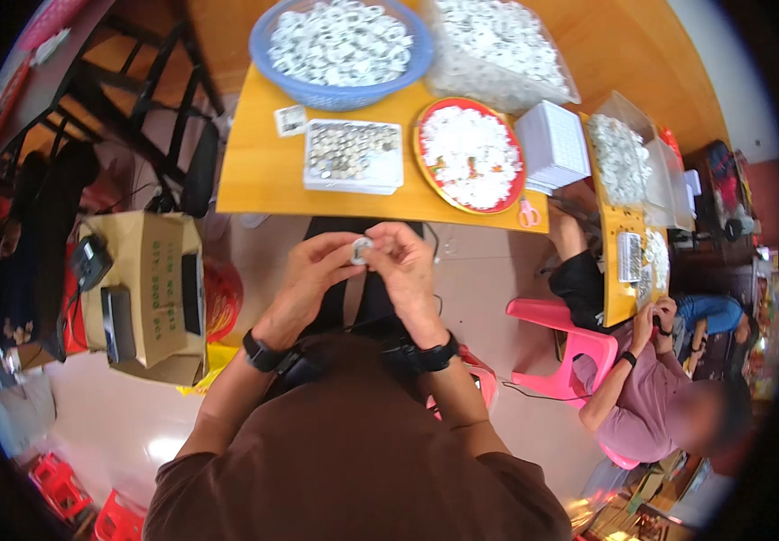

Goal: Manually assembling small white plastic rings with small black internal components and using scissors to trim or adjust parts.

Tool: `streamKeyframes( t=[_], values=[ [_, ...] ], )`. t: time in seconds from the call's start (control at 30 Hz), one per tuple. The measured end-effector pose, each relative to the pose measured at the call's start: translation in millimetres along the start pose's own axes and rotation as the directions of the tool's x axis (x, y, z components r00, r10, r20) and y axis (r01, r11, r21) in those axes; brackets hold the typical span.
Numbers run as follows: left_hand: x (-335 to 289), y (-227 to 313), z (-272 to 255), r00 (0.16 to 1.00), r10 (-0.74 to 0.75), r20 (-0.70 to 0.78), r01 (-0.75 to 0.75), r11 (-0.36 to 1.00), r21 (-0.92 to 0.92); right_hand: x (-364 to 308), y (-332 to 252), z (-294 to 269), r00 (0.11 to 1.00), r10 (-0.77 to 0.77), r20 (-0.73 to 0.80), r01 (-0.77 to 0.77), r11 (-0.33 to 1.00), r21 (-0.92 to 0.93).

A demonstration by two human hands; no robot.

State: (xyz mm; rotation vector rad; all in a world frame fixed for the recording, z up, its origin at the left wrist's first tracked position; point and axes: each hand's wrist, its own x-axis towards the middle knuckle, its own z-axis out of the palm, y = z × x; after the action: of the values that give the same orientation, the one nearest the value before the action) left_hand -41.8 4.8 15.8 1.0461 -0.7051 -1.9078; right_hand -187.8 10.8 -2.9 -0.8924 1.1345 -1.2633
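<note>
In front of my chest, just off the table's near edge, both hands are closed on one small round white piece with a greyish centre [361,250]. My left hand [315,270] pinches its left side between thumb and fingers. My right hand [405,269] grips its right side with the fingertips, which partly cover it. Beyond the hands, a clear plastic tray [353,185] of small silvery discs lies on the wooden table [258,180]. To its right stands a round red tray with a yellow rim [424,171], heaped with small white parts.
A blue basket [340,94] and a clear bin [475,79], both full of white ring-like pieces, stand at the back. Stacked white trays [553,144] and pink scissors [529,214] are at the right. A cardboard box [156,298] is at left; a seated co-worker [646,397] works at right.
</note>
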Motion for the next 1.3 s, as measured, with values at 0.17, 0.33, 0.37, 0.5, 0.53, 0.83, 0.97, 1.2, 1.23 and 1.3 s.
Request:
streamKeyframes(
  t=[0.17,0.33,0.37,0.5,0.53,0.83,0.97,1.2,1.23,1.3],
  values=[
    [7.5,-6.6,0.4,1.0,0.02,0.013,-0.019,1.0,-0.02,-1.9,6.9,-0.5,0.997,-0.047,-0.059,0.047,0.999,-0.002],
    [17.2,-10.2,6.8,0.998,-0.009,0.069,0.016,0.995,-0.102,13.5,-2.1,-27.4,0.971,-0.183,-0.151,0.126,0.937,-0.325],
    [18.7,-10.0,7.3,0.998,-0.008,0.068,0.014,0.995,-0.102,21.2,-6.4,-37.5,0.948,-0.264,-0.18,0.163,0.884,-0.438],
    [22.6,-8.9,6.6,0.998,-0.052,0.039,0.054,0.997,-0.055,69.3,-31.8,-92.0,0.821,-0.545,-0.168,0.182,0.53,-0.828],
    [23.1,-9.4,6.8,0.997,-0.067,0.033,0.069,0.996,-0.053,80.1,-33.3,-100.5,0.821,-0.545,-0.171,0.18,0.532,-0.827],
    [24.9,-13.9,3.6,0.996,-0.078,0.03,0.08,0.993,-0.086,117.8,-25.3,-126.7,0.849,-0.528,0.025,0.151,0.197,-0.969],
    [27.1,-13.7,2.2,0.996,-0.088,0.02,0.09,0.992,-0.091,120.0,-26.2,-128.7,0.849,-0.519,0.102,0.211,0.156,-0.965],
    [24.6,-14.4,1.9,0.995,-0.095,0.027,0.097,0.991,-0.093,125.1,-33.4,-139.9,0.953,-0.298,-0.061,0.089,0.465,-0.881],
    [23.3,-15.1,1.3,0.995,-0.099,0.028,0.101,0.991,-0.086,124.8,-34.3,-141.3,0.952,-0.3,-0.058,0.093,0.465,-0.88],
    [21.5,-15.2,0.7,0.995,-0.098,0.031,0.1,0.99,-0.095,124.8,-34.1,-146.3,0.943,-0.299,-0.146,0.099,0.67,-0.735]
  ],
)
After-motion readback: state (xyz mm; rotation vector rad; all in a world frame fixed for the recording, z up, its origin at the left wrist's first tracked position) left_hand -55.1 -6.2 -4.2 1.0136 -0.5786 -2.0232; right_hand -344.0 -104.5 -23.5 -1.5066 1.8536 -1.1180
